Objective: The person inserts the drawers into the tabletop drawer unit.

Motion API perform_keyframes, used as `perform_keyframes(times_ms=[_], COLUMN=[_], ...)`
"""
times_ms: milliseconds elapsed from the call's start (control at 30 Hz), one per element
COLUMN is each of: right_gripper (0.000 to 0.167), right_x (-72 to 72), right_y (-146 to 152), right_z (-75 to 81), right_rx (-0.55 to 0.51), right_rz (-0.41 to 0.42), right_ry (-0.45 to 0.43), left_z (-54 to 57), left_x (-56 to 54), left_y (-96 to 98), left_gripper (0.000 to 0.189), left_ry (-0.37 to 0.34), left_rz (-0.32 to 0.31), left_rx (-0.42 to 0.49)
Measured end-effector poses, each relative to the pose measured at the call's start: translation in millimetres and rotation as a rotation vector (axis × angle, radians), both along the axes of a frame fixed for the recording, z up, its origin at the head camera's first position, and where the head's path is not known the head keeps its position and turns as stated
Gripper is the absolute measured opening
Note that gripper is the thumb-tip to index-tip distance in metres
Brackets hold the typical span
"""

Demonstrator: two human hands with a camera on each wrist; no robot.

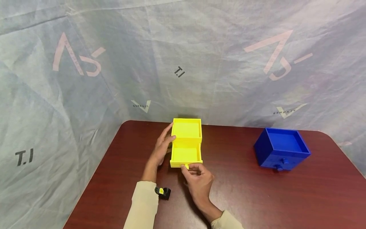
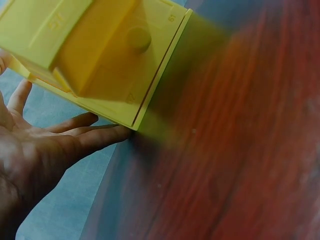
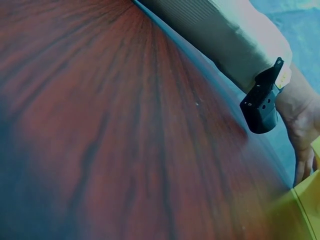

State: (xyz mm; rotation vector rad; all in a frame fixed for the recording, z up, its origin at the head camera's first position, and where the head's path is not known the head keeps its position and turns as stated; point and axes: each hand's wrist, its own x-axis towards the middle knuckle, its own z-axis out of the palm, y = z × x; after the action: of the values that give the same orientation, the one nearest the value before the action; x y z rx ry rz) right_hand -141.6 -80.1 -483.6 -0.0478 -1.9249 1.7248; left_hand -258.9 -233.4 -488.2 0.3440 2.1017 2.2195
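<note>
A small yellow drawer box [image 1: 187, 129] with a shallow open top stands near the table's back edge. Its drawer [image 1: 186, 152] is slid out toward me, and nothing is visible inside. With thumb and fingers, my right hand [image 1: 200, 183] pinches the drawer's small yellow knob [image 1: 186, 166]. My left hand [image 1: 161, 148] rests against the box's left side, the thumb at its upper front corner. Long, fairly straight fingers of that hand [image 2: 95, 137] lie beside the yellow box [image 2: 165, 55] in the left wrist view. The right wrist view does not show the right hand.
A blue drawer box [image 1: 281, 149] with two front knobs stands at the right on the reddish-brown table [image 1: 251, 197]. A black wrist camera [image 1: 163, 192] is worn on the left sleeve. Grey printed cloth [image 1: 200, 47] hangs behind and to the left.
</note>
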Motion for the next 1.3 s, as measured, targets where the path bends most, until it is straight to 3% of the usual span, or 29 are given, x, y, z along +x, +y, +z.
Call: perform_keyframes(times_ms=[100,367,500,633,767,1300], right_gripper=[0.017,0.016,0.017,0.018,0.018,0.017], right_x=[0.8,-0.3,-5.3,-11.7,-13.9,-14.0], right_y=[-1,-1,-2,0,2,3], right_z=[0.4,-0.7,-13.5,-31.3,-38.0,-38.6], right_rx=[-0.004,-0.026,-0.043,-0.027,-0.001,0.014], right_rz=[0.002,0.009,0.006,-0.014,-0.041,-0.037], right_ry=[-0.004,-0.012,-0.005,-0.003,0.015,0.049], left_z=[-14.1,-12.8,-6.4,7.4,15.7,17.0], left_x=[-6.3,-7.0,-3.7,4.4,9.5,9.9], left_y=[-0.7,-0.9,-1.3,-0.3,1.7,1.2], left_gripper=[0.057,0.058,0.059,0.060,0.061,0.060], left_ry=[0.014,-0.003,-0.019,-0.016,-0.009,-0.001], left_rz=[0.011,-0.005,-0.019,-0.025,-0.011,-0.026], left_rx=[0.007,0.020,0.024,0.019,0.004,0.012])
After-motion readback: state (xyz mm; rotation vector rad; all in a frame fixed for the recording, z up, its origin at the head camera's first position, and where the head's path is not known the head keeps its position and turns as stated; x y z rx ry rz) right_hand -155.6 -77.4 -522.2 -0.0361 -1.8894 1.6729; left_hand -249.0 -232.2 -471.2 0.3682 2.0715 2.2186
